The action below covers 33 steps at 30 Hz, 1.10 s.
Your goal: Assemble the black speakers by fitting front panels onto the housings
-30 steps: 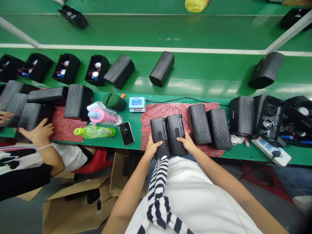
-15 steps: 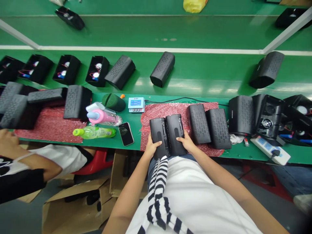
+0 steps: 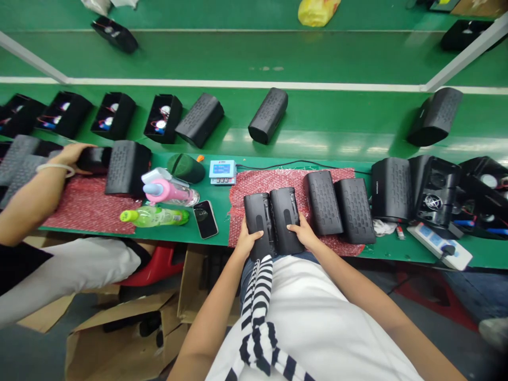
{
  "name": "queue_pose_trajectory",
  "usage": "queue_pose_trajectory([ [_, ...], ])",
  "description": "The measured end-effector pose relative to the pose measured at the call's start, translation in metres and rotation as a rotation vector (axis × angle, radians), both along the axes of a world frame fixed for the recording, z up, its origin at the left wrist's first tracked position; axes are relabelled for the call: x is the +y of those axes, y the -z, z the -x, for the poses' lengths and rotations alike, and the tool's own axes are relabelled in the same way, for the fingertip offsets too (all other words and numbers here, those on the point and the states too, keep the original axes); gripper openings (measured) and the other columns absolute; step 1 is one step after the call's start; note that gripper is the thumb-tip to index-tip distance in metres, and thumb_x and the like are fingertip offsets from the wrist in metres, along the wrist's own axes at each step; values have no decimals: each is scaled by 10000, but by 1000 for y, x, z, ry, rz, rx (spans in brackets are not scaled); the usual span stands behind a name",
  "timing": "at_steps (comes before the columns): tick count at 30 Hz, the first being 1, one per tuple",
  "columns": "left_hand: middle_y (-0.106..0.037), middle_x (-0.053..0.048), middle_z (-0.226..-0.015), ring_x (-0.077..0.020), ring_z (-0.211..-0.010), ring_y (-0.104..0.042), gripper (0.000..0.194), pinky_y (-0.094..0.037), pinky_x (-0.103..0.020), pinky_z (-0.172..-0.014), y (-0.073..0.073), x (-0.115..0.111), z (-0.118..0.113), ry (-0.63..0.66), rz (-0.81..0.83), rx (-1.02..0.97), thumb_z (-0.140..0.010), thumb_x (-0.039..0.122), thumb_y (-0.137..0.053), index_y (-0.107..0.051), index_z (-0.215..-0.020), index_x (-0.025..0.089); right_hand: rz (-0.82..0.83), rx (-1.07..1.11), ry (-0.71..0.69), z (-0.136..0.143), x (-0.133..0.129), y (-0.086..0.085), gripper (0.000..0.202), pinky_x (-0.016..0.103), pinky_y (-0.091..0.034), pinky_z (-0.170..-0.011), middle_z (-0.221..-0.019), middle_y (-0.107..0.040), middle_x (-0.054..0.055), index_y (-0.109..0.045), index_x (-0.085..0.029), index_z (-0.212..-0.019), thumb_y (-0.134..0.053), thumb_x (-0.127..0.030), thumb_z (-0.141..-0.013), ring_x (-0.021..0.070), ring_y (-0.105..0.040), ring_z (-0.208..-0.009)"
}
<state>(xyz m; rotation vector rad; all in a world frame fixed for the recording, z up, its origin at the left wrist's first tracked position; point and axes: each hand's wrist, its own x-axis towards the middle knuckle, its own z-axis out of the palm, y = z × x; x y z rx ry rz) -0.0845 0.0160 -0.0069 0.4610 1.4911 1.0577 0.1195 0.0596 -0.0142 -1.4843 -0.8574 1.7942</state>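
Note:
Two black speakers stand side by side at the bench's front edge, their flat sides with control strips facing me. My left hand is closed around the lower left of the left speaker, its thumb lying across the face. On the other one, the right speaker, my right hand grips the lower right side, thumb also on the face. The fingers behind both are hidden. Just to the right, two more speakers with a brick-like grille pattern rest on red bubble wrap.
A small blue-screened meter, a phone, a green bottle and a pink bottle are to the left. At right lies a power strip. Several open speaker housings line the back. A co-worker's arm reaches in from the left.
The co-worker's arm at the left has moved forward onto the speakers there. My hands and the two speakers stay almost unchanged; the view has shifted slightly.

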Motion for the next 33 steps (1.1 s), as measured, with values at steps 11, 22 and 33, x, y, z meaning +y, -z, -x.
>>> queue_pose_trajectory([
  [11, -499, -96, -1358, -260, -1169, -527, 932, -409, -407, -1006, 2, 1, 0, -12, 9, 10, -545, 149, -728, -329, -1383, 235, 28, -7, 5, 0, 2, -2, 696, 416, -385, -1043, -1245, -582, 44, -461, -238, -1242, -648, -224, -572, 252, -548, -1127],
  [22, -507, -99, -1350, -259, -1156, -537, 914, -427, -406, -988, 0, 1, -1, -20, 17, 1, -554, 129, -720, -342, -1379, 234, -5, -17, 3, 0, 2, 0, 728, 416, -374, -1041, -1235, -591, 39, -453, -239, -1281, -645, -217, -579, 232, -557, -1097],
  [33, -491, -101, -1376, -261, -1200, -511, 960, -395, -401, -1024, 7, -1, 2, 1, 0, -4, -551, 145, -732, -302, -1405, 231, -20, 5, -74, -3, 0, 2, 764, 414, -338, -1075, -1331, -508, 54, -353, -253, -1346, -638, -259, -637, 229, -493, -1188],
])
